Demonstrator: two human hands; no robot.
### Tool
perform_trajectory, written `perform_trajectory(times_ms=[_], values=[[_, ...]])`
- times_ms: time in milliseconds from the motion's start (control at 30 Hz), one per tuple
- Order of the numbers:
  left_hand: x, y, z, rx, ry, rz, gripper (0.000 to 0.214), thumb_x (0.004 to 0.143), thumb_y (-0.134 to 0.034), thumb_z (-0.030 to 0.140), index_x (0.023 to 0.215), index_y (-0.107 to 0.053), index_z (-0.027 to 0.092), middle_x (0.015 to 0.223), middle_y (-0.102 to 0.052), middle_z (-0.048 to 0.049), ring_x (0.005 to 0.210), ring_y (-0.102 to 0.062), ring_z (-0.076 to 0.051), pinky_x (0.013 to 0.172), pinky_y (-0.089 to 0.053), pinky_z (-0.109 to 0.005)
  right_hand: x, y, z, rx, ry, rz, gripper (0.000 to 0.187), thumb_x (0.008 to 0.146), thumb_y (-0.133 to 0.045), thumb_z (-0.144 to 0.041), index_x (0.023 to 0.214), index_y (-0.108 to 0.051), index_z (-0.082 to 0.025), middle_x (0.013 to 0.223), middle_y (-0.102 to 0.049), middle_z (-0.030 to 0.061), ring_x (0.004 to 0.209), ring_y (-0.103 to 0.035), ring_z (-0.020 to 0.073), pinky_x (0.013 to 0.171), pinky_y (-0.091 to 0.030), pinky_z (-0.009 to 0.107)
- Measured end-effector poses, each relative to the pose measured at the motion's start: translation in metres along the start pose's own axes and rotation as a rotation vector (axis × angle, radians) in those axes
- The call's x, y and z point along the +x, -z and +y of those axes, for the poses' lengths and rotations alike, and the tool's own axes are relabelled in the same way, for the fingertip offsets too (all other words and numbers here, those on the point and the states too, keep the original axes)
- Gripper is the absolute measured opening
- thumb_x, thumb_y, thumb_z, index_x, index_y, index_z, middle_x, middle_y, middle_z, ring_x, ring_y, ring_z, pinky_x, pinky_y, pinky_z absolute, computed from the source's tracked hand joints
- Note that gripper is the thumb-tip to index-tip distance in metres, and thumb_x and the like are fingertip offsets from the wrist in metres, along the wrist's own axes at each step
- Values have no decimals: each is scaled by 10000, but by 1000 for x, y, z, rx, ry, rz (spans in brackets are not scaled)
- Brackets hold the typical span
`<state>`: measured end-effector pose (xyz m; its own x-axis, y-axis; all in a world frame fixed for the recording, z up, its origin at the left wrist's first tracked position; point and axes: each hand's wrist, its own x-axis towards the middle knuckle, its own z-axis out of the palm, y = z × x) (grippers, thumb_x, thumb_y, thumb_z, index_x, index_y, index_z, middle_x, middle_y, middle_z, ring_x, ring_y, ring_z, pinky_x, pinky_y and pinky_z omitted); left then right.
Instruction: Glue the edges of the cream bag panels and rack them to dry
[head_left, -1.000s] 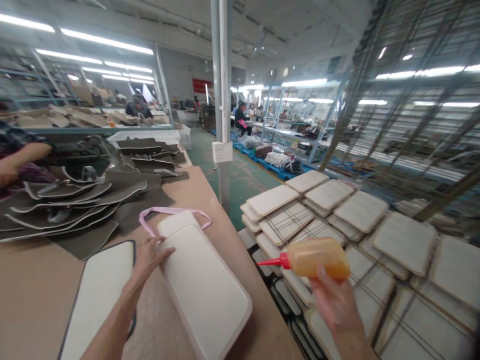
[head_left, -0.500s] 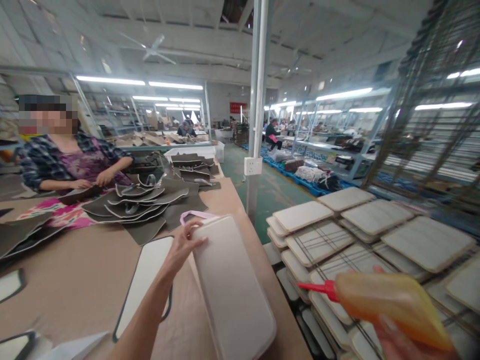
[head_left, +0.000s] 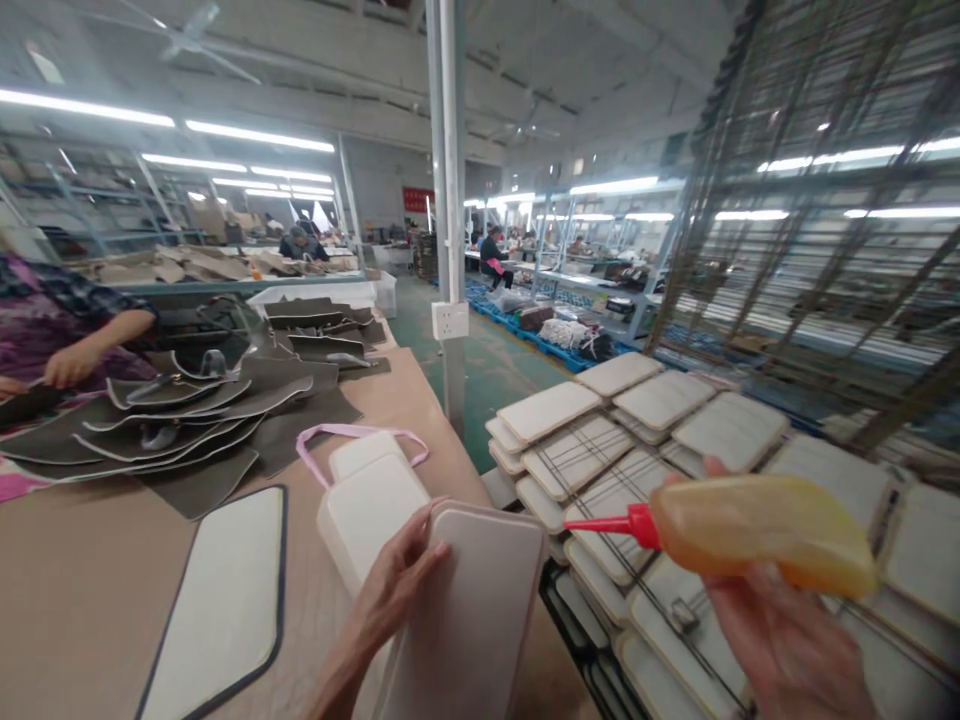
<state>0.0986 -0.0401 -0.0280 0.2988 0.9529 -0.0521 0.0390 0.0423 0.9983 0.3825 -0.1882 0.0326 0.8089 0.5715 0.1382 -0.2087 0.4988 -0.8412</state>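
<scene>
Low in the centre of the frame, my left hand (head_left: 397,580) has the upper left edge of a pale, round-cornered rectangular panel (head_left: 480,600) pinched, thumb on its face, the panel tilted up; whether it's one layer or several, I can't tell. Just behind it, on the brown table (head_left: 67,580), sits a stack of white, round-cornered pads (head_left: 375,500), a pink fabric loop (head_left: 310,461) at its far end. Over at the right, my right hand (head_left: 787,630) is wrapped around a translucent bottle of amber liquid (head_left: 765,530), tipped sideways, its tapered red nozzle (head_left: 604,525) pointing left, clear of the panel. Lower left, a white board with dark edging (head_left: 217,600) lies flat. Below the bottle, cream boards (head_left: 671,400) spread in rows; mid-left, dark sheets with pale edges (head_left: 217,485) pile up near a co-worker's hand (head_left: 73,362).
</scene>
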Motion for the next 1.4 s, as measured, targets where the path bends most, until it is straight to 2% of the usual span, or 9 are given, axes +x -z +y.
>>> perform_trajectory(times_ms=[133, 267, 400, 567, 700, 833, 933, 1133, 1400], values=[[-19, -3, -2, 32, 81, 44, 538, 599, -781, 640, 867, -745, 175, 786, -749, -38, 803, -676, -265, 690, -532, -303, 4, -8, -3, 80, -64, -11, 740, 462, -941, -392, 1160, -710, -301, 1333, -671, 103, 1225, -610, 421, 1118, -361, 679], [-29, -11, -11, -20, 51, 127, 574, 671, -757, 625, 1024, -739, 172, 1025, -783, -69, 992, -690, -293, 851, -538, -340, 0, 0, 4, 126, -136, -6, 631, 481, -939, -470, 1052, -741, -288, 1202, -743, 86, 1208, -634, 388, 1175, -284, 638], [-29, -18, -8, -25, -2, 140, 629, 651, -760, 632, 1068, -754, 160, 1131, -770, -93, 1132, -652, -337, 966, -500, -377, 1, 22, 14, 104, -192, -10, 592, 538, -903, -554, 1048, -745, -297, 1123, -773, 63, 1154, -676, 342, 1179, -325, 559], [-27, -17, 22, 205, -119, -174, 441, 810, -665, 537, 1026, -770, 167, 1022, -769, -60, 1022, -653, -292, 873, -492, -319, 21, 28, 0, 76, -80, -57, 582, 475, -954, -464, 1001, -749, -326, 1008, -799, 14, 1129, -692, 300, 1105, -466, 481], [-23, -17, 57, 366, -128, -529, 377, 878, -593, 495, 802, -696, 140, 768, -648, -18, 751, -563, -188, 636, -400, -245, 29, 2, -34, 70, 32, -241, 559, 499, -952, -436, 1009, -750, -329, 1015, -797, 16, 1100, -704, 315, 1094, -484, 524], [-17, -20, 89, 462, -118, -822, 312, 881, -586, 408, 701, -557, 154, 656, -434, 35, 640, -408, -123, 566, -280, -235, 24, -29, -59, 41, 132, -438, 621, 488, -947, -460, 1061, -737, -342, 1102, -775, 30, 1147, -678, 342, 1097, -475, 547], [-15, -24, 109, 528, -137, -983, 295, 863, -596, 348, 655, -490, 169, 640, -364, 43, 614, -361, -110, 542, -243, -239, 19, -40, -62, -18, 76, -546, 625, 476, -949, -478, 1050, -726, -369, 1111, -770, 12, 1142, -679, 336, 1045, -521, 523], [-17, -31, 139, 513, -147, -1200, 313, 831, -610, 263, 596, -419, 185, 601, -317, 48, 569, -310, -99, 499, -217, -237, 16, -43, -52, -52, -109, -690, 631, 475, -963, -417, 1055, -720, -375, 1065, -777, -23, 970, -740, 285, 853, -623, 441], [-17, -35, 155, 517, -88, -1298, 260, 825, -679, 259, 625, -547, 160, 557, -370, 60, 562, -331, -94, 506, -280, -199, 22, -49, -44, 8, -183, -822, 624, 438, -980, -434, 1002, -727, -344, 1008, -776, -7, 940, -737, 293, 798, -630, 454]])
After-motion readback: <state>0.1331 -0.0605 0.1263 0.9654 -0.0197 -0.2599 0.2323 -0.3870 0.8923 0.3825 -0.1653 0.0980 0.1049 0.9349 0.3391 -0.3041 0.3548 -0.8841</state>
